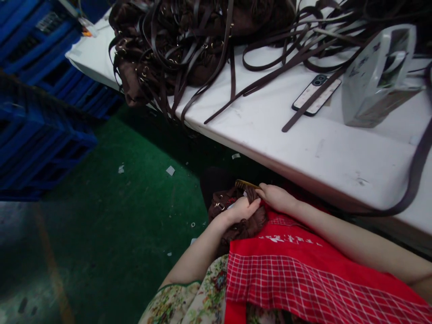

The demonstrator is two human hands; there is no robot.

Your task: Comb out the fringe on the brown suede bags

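Note:
On my lap lies a dark brown bag with gold-coloured metal rings, bunched up and partly covered by my arms. My left hand is closed on a gathered bunch of its brown material, thumb on top. Just to the right, my right hand pinches the end of a yellow comb, whose teeth point down beside the brown bunch. The two hands are close together, and the fingertips of the right one are partly hidden.
A white table runs along the right, bearing a heap of brown bags, loose brown straps, a phone and a grey-white holder. Blue pallets stand left on the green floor. A red apron covers me.

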